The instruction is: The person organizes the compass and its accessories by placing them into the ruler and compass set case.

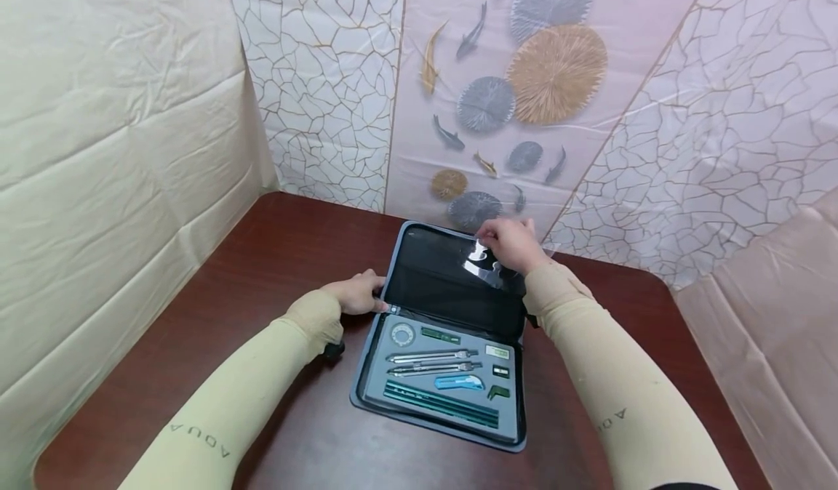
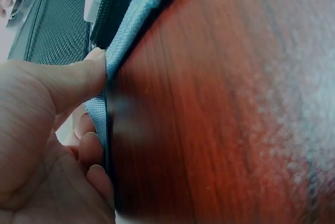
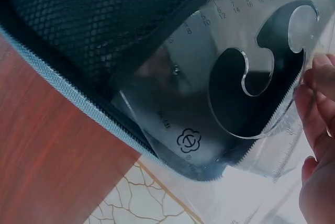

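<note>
A grey-blue zip case (image 1: 435,424) lies open on the table, its black mesh-lined lid folded back. My left hand (image 1: 358,294) grips the case's left edge near the hinge; in the left wrist view its thumb (image 2: 86,75) presses on the fabric rim, fingers curled at the side. At the lid, my right hand (image 1: 513,243) pinches a clear plastic set square (image 3: 188,140) by one edge. The set square has printed scales and curved cut-outs, and overlaps the mesh pocket (image 3: 104,35). More clear plastic with ruler marks (image 3: 285,156) shows beside it.
The case's grey tray (image 1: 409,374) holds two compasses (image 1: 432,361), a blue cutter (image 1: 460,382), green pencils (image 1: 441,403), a round dial-like piece (image 1: 402,334) and several small items. Brown table (image 1: 275,257) surrounds the case; patterned sheets (image 1: 327,75) hang behind.
</note>
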A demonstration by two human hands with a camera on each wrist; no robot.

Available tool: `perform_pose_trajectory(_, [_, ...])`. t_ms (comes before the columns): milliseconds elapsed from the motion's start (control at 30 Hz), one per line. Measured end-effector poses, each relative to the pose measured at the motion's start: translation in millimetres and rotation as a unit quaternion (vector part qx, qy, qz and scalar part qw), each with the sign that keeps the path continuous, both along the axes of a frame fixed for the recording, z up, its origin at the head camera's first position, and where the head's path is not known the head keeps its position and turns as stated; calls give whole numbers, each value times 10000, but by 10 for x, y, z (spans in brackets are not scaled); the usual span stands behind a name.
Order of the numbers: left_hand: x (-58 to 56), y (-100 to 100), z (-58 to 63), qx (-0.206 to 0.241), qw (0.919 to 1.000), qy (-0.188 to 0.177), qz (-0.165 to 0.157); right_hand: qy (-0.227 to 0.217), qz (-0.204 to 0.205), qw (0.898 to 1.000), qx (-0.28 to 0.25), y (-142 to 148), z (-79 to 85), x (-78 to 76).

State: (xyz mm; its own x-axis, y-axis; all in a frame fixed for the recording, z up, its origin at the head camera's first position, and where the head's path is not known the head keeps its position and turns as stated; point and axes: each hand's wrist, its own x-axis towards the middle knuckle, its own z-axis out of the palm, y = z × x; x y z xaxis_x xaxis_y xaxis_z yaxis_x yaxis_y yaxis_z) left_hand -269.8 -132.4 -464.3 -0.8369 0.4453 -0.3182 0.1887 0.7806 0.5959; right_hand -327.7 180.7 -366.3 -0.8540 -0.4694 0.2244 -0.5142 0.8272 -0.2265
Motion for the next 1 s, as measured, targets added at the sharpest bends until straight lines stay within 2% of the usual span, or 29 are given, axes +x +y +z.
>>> perform_pose_trajectory(200, [9,17,10,10,10000,-8,28,-146,23,9998,124,-31,-79,33])
perform_pose_trajectory(467, [-1,8,-3,-25,9999,-92,50,25,51,9993,369,-79,-124,67])
perform_pose_trajectory(633, [-15,16,-7,-12,9998,-204,70,83,270,9979,581,-99,-143,89])
perform_pose_trajectory(1000, [-20,11,-24,-33,10000,-22,-77,-225,427,9977,471,-112,-229,146])
